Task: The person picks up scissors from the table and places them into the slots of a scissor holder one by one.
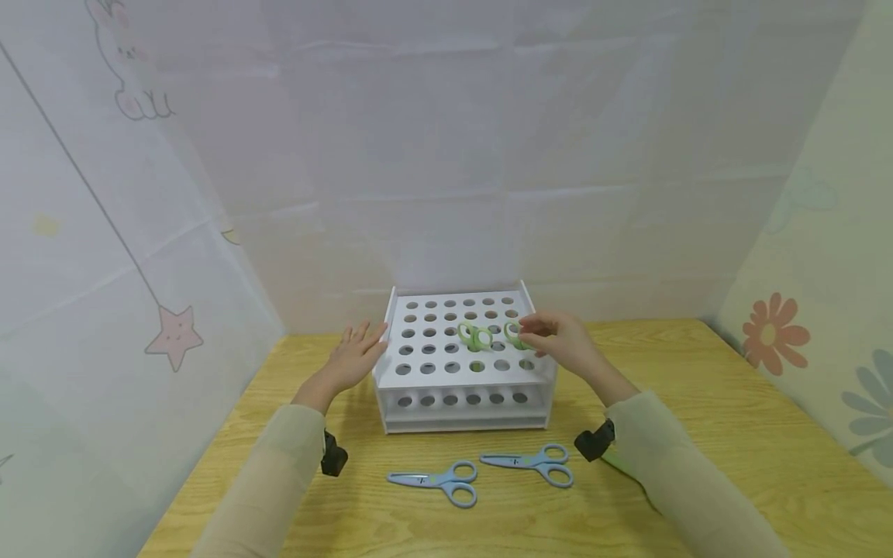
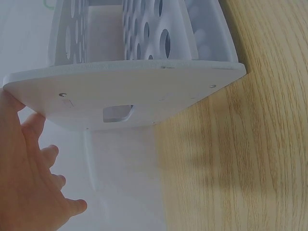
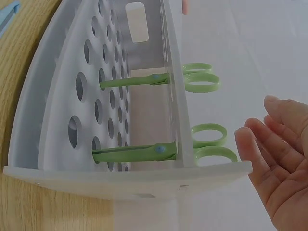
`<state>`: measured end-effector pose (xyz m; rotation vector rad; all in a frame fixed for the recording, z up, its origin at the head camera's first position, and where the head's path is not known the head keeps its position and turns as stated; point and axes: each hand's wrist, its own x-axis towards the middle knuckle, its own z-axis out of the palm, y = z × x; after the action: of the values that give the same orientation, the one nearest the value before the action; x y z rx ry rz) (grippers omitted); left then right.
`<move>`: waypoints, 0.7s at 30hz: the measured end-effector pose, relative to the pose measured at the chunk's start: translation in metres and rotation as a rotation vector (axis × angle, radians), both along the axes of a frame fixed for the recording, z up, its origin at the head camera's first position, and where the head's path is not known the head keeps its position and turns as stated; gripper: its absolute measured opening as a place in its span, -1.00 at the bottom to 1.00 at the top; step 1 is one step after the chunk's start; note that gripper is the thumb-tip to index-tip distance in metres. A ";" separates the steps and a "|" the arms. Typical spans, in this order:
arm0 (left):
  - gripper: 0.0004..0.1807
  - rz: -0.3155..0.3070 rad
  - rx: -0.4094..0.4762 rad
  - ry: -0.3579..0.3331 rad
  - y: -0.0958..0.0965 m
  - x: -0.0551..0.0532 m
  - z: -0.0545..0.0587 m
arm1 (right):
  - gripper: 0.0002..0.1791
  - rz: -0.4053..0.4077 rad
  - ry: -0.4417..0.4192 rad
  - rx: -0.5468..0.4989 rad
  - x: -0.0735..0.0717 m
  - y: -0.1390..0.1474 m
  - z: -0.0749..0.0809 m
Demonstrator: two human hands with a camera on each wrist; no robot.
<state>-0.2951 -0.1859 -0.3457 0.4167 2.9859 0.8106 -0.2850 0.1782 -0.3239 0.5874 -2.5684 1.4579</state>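
A white rack [image 1: 460, 380] with rows of round holes stands on the table. Two green scissors point down in its holes, their handles above the top panel: one pair [image 3: 130, 81] further in, the other [image 3: 134, 153] by the right side wall. My right hand [image 1: 563, 341] is beside the nearer pair's handles. In the right wrist view a gap separates its loosely bent fingers from the handles, and nothing is held. With fingers extended, my left hand [image 1: 354, 358] touches the upper edge of the rack's left side panel [image 2: 130, 89].
Two blue scissors, one left [image 1: 431, 480] and one right [image 1: 518, 461], lie on the wooden table [image 1: 244, 473] before the rack. A green item [image 1: 623, 463] is partly hidden under my right sleeve. A pale printed cloth [image 1: 446, 155] hangs behind and at both sides.
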 end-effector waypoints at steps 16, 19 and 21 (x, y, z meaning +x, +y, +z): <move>-0.42 -0.003 -0.008 0.014 -0.001 -0.002 -0.002 | -0.61 -0.035 0.029 -0.008 0.014 0.026 0.001; -0.42 -0.004 -0.003 0.014 -0.001 -0.001 -0.002 | -0.61 -0.035 0.037 -0.014 0.016 0.033 -0.001; -0.42 -0.005 0.000 0.012 0.000 0.000 -0.001 | -0.60 -0.051 0.037 -0.005 0.018 0.037 -0.002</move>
<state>-0.2946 -0.1863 -0.3470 0.4299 2.9953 0.8102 -0.2672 0.2156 -0.3259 0.5395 -2.5314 1.4242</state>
